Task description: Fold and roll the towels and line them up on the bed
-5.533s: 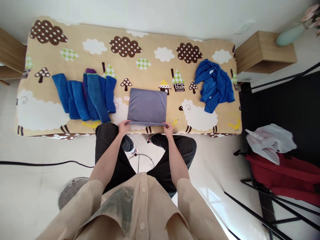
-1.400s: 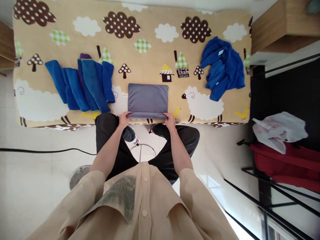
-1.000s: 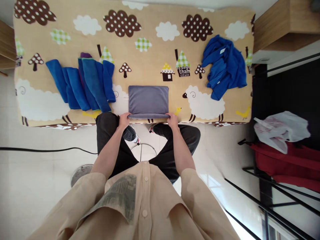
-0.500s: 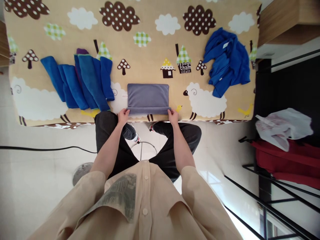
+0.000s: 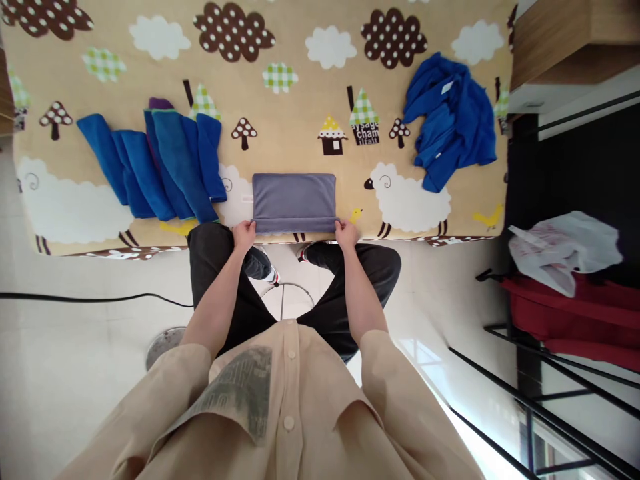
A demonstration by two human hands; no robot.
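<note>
A grey-purple towel [image 5: 294,195] lies flat in front of me near the front edge of the bed, with a narrow strip turned over along its near side. My left hand [image 5: 245,235] pinches the left end of that strip, fingers closed. At the right end, my right hand [image 5: 347,233] pinches the strip in the same way. To the left lie several rolled blue towels [image 5: 145,170] side by side, a bit of purple cloth [image 5: 161,104] showing behind them. A crumpled heap of blue cloth [image 5: 453,123] rests on the right.
A patterned beige cover [image 5: 285,120] spreads over the bed. My knees are close to its front edge. At the right stand a black metal frame [image 5: 540,393], a red bag [image 5: 570,320] and a white plastic bag [image 5: 567,247]. A black cable [image 5: 100,299] runs at the left.
The grey-purple towel's far edge has come slightly nearer to me, and the turned strip lies flatter. Both hands keep hold of its ends. The view has shifted slightly.
</note>
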